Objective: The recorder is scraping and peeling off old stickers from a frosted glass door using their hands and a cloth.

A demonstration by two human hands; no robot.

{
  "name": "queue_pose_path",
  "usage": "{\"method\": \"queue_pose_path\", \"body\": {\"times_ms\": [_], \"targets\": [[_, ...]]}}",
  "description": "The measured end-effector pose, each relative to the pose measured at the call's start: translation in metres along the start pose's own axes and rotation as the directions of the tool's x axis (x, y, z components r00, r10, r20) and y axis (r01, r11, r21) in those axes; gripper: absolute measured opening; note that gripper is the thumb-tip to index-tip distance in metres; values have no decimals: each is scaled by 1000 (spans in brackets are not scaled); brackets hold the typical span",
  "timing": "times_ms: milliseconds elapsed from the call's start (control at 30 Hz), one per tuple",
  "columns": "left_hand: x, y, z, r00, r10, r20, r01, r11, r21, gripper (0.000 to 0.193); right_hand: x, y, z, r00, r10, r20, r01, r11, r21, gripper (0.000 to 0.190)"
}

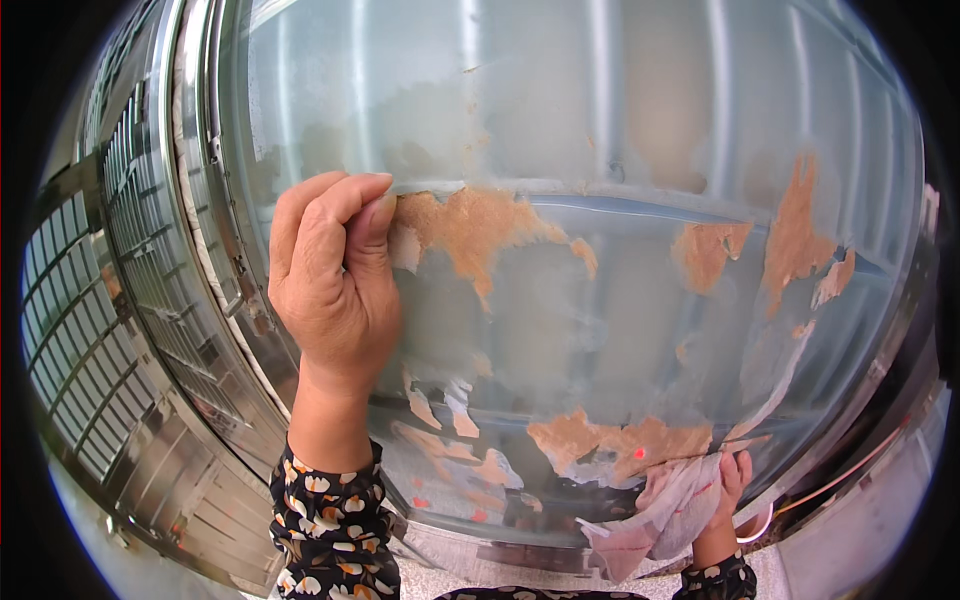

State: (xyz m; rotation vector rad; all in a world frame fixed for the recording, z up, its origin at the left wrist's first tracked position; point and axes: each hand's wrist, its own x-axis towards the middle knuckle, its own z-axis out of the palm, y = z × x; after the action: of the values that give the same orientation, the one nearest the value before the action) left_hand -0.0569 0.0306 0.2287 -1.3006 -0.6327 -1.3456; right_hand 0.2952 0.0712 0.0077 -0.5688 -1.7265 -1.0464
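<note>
Before me stands a glass pane (570,322) with torn remnants of brown paper stuck to it. My left hand (337,247) is raised against the pane, thumb and forefinger pinched together at the left edge of a ragged brown paper patch (472,225). Low on the right, my right hand (727,487) grips a crumpled pinkish-white cloth (675,495). This cloth hangs against the lower pane, just under a wide paper remnant (622,442); part of the right hand is hidden behind it.
More torn scraps cling at the right, including a tall brown piece (799,232) and a whitish peeling strip (787,375). Pale scraps (450,450) lie lower left. A metal door frame with a latch (244,292) and barred metal gates (82,277) stand left. A white container (756,523) shows lower right.
</note>
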Motion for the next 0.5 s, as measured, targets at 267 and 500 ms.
{"method": "queue_pose_path", "body": {"times_ms": [267,500], "targets": [[10,5,-2,998,46,50,-45,999,-20,13,-27,1,7,996,51,-74,-49,998,34,50],[9,-2,-1,994,54,100,-56,998,25,18,-33,9,4,1000,-5,-23,7,996,85,50]]}}
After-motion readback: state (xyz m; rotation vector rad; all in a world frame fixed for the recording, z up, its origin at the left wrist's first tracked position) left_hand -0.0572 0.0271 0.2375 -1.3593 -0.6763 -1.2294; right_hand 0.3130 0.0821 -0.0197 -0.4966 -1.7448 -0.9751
